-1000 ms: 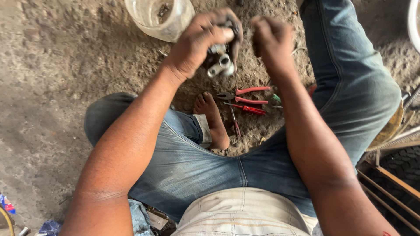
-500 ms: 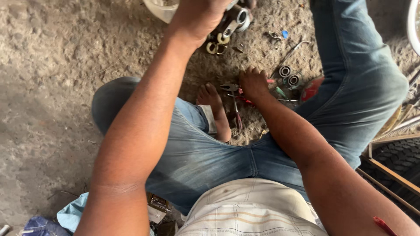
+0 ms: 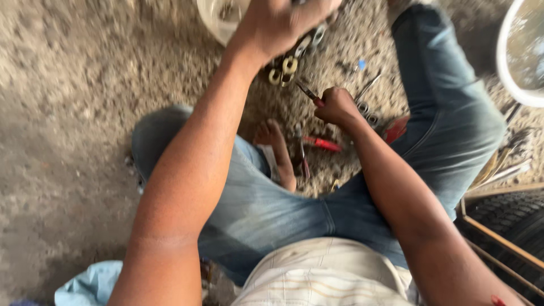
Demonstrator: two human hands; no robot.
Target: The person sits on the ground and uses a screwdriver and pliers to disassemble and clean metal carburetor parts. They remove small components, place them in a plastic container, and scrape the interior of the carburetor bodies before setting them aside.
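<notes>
Lifted since earlier: right hand [image 3: 336, 105], fingers closed on red-handled pliers [image 3: 311, 95]. Left hand [image 3: 283, 20] gripping metal part [image 3: 289, 62] above. Probably gripping step; calls for aligning jaws.

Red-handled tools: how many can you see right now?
2. One red-handled tool is gripped in the right hand; another lies on the dirt beside the bare foot. The picture is blurred, so others may be hidden.

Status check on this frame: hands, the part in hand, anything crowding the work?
Left hand raised, gripping metal part with rings. Right hand closed on red-handled pliers. More red-handled tools and small rings crowd the dirt floor.
</notes>
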